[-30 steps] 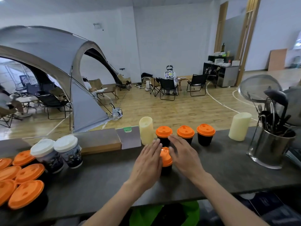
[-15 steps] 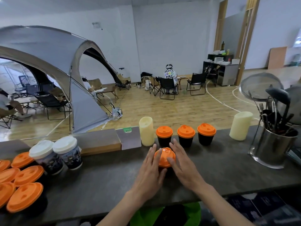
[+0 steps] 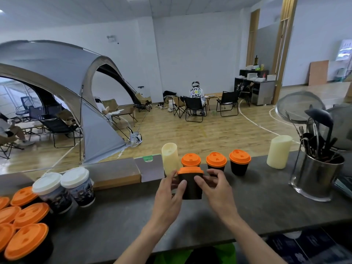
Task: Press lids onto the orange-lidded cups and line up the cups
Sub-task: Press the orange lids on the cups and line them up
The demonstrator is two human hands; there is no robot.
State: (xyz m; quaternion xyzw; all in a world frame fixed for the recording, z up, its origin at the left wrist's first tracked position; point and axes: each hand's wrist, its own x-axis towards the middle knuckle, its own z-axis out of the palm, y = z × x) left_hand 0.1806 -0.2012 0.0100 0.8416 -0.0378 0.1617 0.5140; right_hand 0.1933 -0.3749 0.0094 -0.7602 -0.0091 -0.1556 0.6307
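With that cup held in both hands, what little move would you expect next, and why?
Probably setting the held cup down in line with the row of three cups at the back. Its orange lid already looks seated, and both the left hand and right hand hold it by its sides in front of that row.

What we cannot see fully at the counter

The held cup (image 3: 191, 187) covers most of the leftmost cup of the back row (image 3: 190, 159); our left hand (image 3: 169, 195) and right hand (image 3: 215, 191) hide the held cup's sides. The left edge cuts off the orange-lidded cups (image 3: 24, 239), and the utensils in the steel holder (image 3: 317, 178) blur together.
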